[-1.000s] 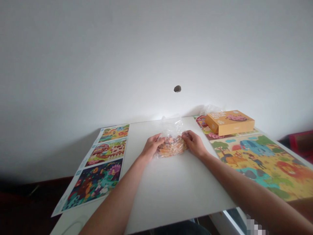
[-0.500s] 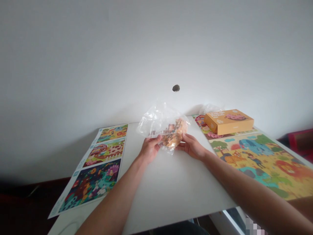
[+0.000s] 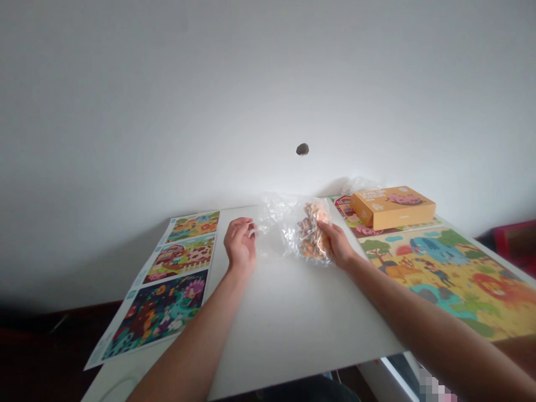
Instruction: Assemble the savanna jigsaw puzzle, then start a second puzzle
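A clear plastic bag [image 3: 276, 229] with several orange and brown puzzle pieces [image 3: 312, 237] bunched at its right end is held just over the white table. My right hand [image 3: 338, 243] grips that filled end, thumb on top and the other fingers hidden under it. The loose, crinkled end of the bag points left. Beside it is my left hand [image 3: 240, 243], fingers loosely curled and apart, with the tips close to the plastic. Whether they touch it is hard to make out.
An orange puzzle box [image 3: 393, 207] lies at the back right on a farm picture, with crumpled clear plastic [image 3: 360, 184] behind. In front is an animal puzzle picture [image 3: 444, 279]. A sheet of three pictures [image 3: 180, 257] lies on the left. The wall [image 3: 167, 111] borders the table's back.
My left hand has let go of the pieces' side of the bag and moved left. The bag has turned, its loose end now pointing left. My right hand still holds the filled end.
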Demonstrator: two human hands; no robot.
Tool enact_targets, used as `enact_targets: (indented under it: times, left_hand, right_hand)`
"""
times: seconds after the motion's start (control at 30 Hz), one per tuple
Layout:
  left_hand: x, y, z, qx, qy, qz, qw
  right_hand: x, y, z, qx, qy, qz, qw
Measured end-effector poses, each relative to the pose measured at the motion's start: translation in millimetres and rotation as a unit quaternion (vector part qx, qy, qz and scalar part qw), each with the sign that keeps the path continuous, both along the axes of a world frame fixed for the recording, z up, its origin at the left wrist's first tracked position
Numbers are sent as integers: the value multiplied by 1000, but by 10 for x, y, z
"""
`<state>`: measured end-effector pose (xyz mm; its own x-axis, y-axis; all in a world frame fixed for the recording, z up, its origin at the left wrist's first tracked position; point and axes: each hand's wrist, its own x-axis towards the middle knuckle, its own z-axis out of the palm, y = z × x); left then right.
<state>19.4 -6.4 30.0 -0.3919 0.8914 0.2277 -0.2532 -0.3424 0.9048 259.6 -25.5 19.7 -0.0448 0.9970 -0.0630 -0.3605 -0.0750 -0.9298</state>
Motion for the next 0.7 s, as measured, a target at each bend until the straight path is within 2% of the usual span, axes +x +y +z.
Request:
enact_targets:
  times: [0.07, 0.13, 0.27, 0.4, 0.53, 0.7]
  left_hand:
    - [10, 5, -22, 36, 70, 69, 995]
    - [32, 16, -62, 29, 124, 60, 990]
    - [107, 41, -178, -73, 128, -57, 987]
    - [161, -2, -259, -158, 180, -207, 949]
    - [179, -91, -253, -163, 145, -321, 922]
    - [199, -127, -204, -166, 76, -397, 899]
  right_hand:
    - [-10, -8, 9, -12, -18, -10, 1000]
    - [-11, -10, 9, -18, -34, -14, 999]
    - [2, -6, -16, -6, -74, -15, 997]
    - [11, -17, -20, 11, -100, 2, 995]
    - [23, -50, -6, 24, -120, 43, 992]
    - [39, -9, -115, 35, -42, 88, 995]
